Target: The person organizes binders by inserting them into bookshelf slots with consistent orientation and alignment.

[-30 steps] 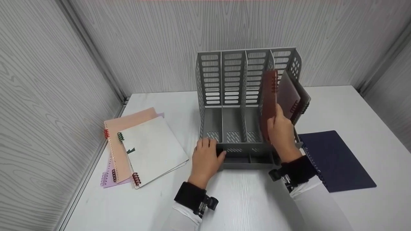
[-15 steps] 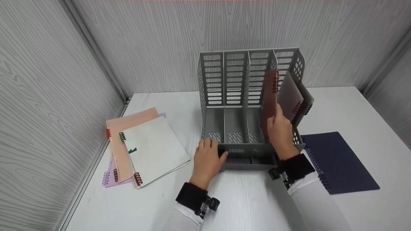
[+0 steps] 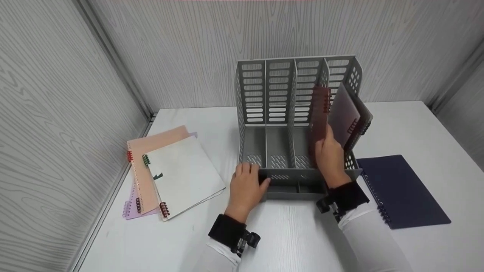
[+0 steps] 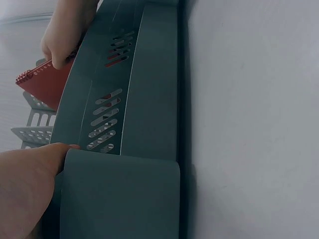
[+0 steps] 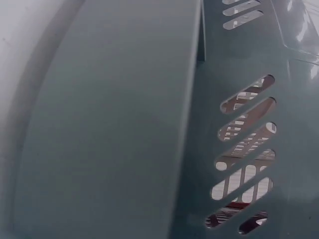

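A red spiral-bound notebook [image 3: 319, 109] stands upright in the third compartment from the left of a grey file organizer [image 3: 293, 173]. My right hand [image 3: 331, 158] grips its near edge; in the left wrist view this notebook [image 4: 47, 87] shows beyond the organizer's front panel [image 4: 149, 84]. My left hand [image 3: 245, 189] holds the organizer's front left corner, thumb hooked at the edge. In the rightmost compartment lean a pale purple notebook [image 3: 342, 113] and a grey one [image 3: 365, 117]. The right wrist view shows only the slotted front panel [image 5: 244, 50]; my right hand is hidden there.
At left lie overlapping notebooks: white [image 3: 185, 177], peach [image 3: 157, 141] and lilac [image 3: 132, 211]. A navy loose-bound notebook [image 3: 404, 192] lies flat at right, close to the organizer. Grey wood-grain walls [image 3: 189, 49] enclose the white table [image 3: 295, 238].
The red notebook has sunk slightly lower in its compartment with my right hand on it. My left hand keeps its hold on the organizer. The head view has shifted a little.
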A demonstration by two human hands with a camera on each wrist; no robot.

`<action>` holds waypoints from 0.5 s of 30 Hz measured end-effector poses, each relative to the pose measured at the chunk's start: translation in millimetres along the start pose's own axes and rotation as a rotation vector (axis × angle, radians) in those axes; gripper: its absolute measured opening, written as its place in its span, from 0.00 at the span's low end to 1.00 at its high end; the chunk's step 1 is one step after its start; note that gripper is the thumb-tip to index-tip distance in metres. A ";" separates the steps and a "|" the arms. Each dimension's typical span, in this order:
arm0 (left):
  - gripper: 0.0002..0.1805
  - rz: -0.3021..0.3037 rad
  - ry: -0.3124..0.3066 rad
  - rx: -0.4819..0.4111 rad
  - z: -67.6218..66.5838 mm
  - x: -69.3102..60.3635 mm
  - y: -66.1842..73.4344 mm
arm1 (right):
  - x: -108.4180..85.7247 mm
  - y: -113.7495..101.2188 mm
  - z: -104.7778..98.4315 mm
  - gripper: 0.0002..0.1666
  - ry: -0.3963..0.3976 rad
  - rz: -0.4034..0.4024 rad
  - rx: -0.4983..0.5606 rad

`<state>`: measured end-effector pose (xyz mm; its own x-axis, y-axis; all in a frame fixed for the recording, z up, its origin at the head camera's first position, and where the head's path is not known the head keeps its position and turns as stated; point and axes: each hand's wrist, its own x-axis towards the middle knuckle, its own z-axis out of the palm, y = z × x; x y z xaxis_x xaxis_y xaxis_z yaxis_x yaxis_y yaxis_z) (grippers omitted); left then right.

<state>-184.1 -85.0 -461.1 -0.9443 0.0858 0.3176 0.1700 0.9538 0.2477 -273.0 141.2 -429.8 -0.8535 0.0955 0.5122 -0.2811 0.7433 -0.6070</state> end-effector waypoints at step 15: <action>0.27 0.011 0.013 0.000 -1.7 -0.5 -0.5 | -7.9 -6.1 -13.9 0.18 -0.082 0.062 -0.136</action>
<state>-183.2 -86.1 -459.8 -0.9386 0.0929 0.3323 0.1808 0.9527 0.2442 -258.4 145.2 -421.7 -0.9020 0.0938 0.4214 -0.1695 0.8209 -0.5454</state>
